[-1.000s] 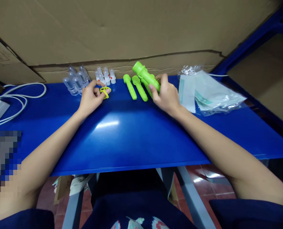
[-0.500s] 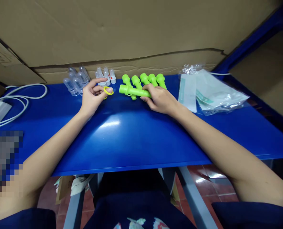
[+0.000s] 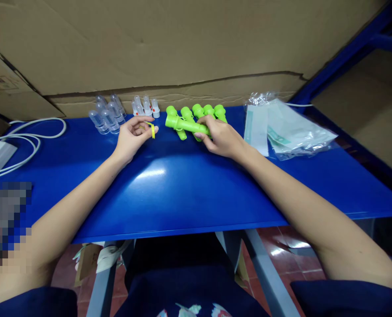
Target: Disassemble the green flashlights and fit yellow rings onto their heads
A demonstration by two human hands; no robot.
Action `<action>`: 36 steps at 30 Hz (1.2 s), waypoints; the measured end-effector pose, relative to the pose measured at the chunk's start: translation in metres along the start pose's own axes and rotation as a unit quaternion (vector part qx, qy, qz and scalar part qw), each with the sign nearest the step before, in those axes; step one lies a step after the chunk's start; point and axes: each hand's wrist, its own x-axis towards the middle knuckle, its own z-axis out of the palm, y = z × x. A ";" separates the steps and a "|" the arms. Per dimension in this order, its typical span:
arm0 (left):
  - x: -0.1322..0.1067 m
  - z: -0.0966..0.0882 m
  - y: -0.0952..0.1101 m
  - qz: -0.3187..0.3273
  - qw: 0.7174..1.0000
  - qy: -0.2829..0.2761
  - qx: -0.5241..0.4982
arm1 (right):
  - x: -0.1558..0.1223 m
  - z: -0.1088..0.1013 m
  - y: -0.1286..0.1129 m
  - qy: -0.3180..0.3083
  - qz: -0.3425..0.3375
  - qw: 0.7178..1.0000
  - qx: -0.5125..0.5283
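Hands work at the far edge of a glossy blue tabletop (image 3: 169, 185) that stands against a wall of brown cardboard sheets (image 3: 183, 44). The left hand (image 3: 131, 136) lies palm-up on the blue surface, its thumb and forefinger pinching a small yellow elastic ring (image 3: 152, 129), which sticks out from the fingertips just above the table. The right hand (image 3: 220, 138) is closed around one end of a bright green plastic tube with a flanged tip (image 3: 184, 125). That tube lies crosswise, its free end pointing toward the left hand and a short way from the ring. It crosses over a row of matching green plastic tubes (image 3: 209, 111), which lie side by side with their heads toward the cardboard.

Behind the left hand stands a cluster of clear plastic vials (image 3: 105, 115). Beside it is a smaller group of clear caps with white bases and red dots (image 3: 145, 106). To the right of the right hand lies a stack of clear plastic pouches (image 3: 282, 130). White looped cable (image 3: 34, 132) rests at the table's far left.
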 end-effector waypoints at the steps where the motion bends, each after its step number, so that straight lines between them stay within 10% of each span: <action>1: 0.000 0.000 0.001 -0.006 1.000 -0.001 0.002 | 0.000 0.000 -0.001 -0.004 0.003 1.000 0.003; 36: 0.000 -0.004 -0.006 -0.039 0.998 -0.042 -0.014 | -0.003 -0.004 -0.019 -0.031 -0.002 0.998 0.056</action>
